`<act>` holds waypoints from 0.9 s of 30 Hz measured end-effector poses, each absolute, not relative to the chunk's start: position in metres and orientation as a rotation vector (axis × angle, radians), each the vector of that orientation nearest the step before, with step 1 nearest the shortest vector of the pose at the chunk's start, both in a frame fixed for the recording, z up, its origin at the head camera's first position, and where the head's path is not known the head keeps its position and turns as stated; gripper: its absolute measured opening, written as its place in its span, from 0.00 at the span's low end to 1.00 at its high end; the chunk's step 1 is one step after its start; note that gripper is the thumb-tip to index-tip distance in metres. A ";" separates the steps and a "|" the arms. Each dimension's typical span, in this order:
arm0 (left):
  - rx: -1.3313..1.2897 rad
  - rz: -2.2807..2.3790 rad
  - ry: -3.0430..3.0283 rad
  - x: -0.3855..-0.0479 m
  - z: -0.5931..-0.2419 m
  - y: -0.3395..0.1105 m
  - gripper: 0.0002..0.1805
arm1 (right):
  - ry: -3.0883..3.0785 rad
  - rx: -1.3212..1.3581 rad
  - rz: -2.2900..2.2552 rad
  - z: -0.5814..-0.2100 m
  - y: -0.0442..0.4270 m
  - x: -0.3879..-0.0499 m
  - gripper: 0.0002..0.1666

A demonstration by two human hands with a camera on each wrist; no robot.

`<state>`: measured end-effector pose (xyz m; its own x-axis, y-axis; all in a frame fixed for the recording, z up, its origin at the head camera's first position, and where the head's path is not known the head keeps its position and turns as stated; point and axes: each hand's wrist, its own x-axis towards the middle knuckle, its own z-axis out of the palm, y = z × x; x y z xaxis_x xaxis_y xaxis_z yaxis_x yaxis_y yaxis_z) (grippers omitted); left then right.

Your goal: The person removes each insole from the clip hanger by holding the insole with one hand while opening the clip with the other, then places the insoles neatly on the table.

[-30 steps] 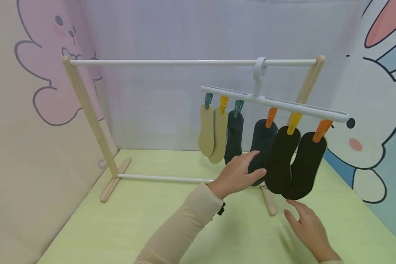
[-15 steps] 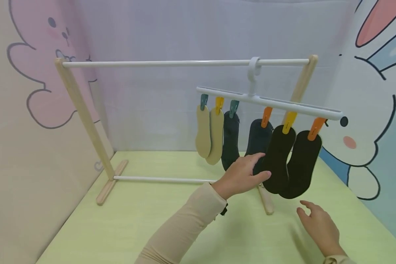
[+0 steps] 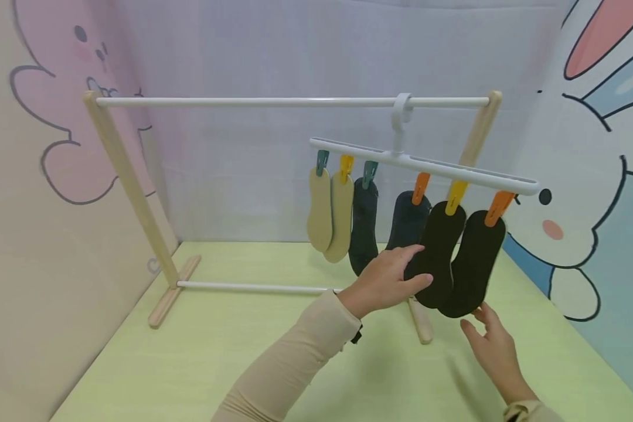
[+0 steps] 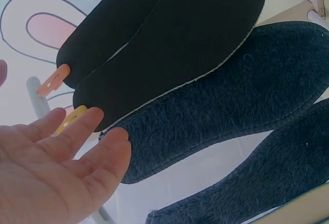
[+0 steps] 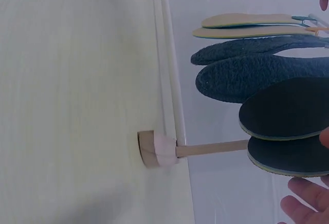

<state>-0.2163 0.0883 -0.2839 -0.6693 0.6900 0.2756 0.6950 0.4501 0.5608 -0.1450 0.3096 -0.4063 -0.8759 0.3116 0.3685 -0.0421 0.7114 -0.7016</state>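
Note:
A white clip hanger [image 3: 427,167] hangs by its hook from the rack's top rail. Clipped along it are two beige insoles [image 3: 340,220], two dark blue fuzzy insoles [image 3: 364,225] and two black insoles [image 3: 472,264], held by green, yellow and orange clips. My left hand [image 3: 385,280], fingers spread, is beside the nearer black insole and overlaps the lower part of a blue one; in the left wrist view its palm [image 4: 56,178] shows with nothing held. Just below the outermost black insole is my right hand [image 3: 498,351], fingertips at its lower edge; whether they touch is unclear.
A wooden-legged drying rack with a white top rail [image 3: 242,102] and a lower rail [image 3: 253,288] stands on the pale green table [image 3: 190,363]. Cartoon-printed walls rise left and right, with a pale curtain [image 3: 242,176] behind.
The right hand moved away to the right, then back up to the black insole's lower edge. The left hand stayed nearly in place. The head view shifted slightly to the right.

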 end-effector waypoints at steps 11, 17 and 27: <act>-1.308 -1.013 -2.635 -0.216 -0.281 0.085 0.30 | -2.262 -0.190 1.184 -0.400 0.281 -0.142 0.12; -1.360 -0.993 -2.552 -0.217 -0.273 0.084 0.30 | -2.272 -0.012 1.081 -0.403 0.266 -0.136 0.03; -1.317 -0.971 -2.382 -0.217 -0.261 0.082 0.28 | -2.302 0.195 0.956 -0.403 0.245 -0.129 0.07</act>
